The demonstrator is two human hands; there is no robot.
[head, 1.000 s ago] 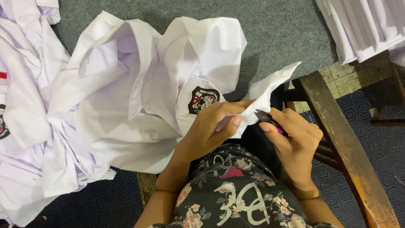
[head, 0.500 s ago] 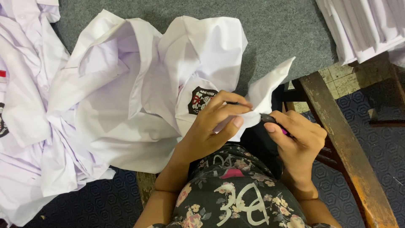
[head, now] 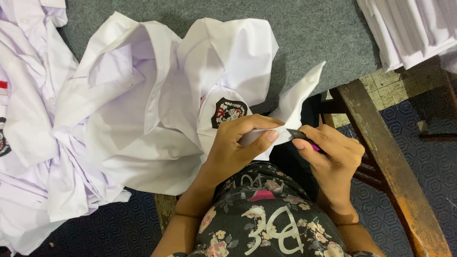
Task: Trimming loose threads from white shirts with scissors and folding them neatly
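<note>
A crumpled white shirt [head: 157,109] with a dark round embroidered badge [head: 228,112] on its pocket lies across the grey table. My left hand [head: 238,147] pinches a fold of the shirt's cloth just right of the badge. My right hand [head: 331,157] grips a small cutting tool [head: 300,135] with a dark blade and a pink handle, its tip touching the pinched cloth. A pointed flap of the shirt [head: 304,93] sticks up between the two hands.
More white shirts are heaped at the left [head: 28,119], and a folded stack [head: 409,28] sits at the top right. A worn wooden frame [head: 381,157] runs diagonally on the right. My lap, in floral cloth [head: 266,228], is below.
The shirt's flap has shifted slightly right and up. My right hand has drawn a little to the right, and the blade's tip now shows at the cloth.
</note>
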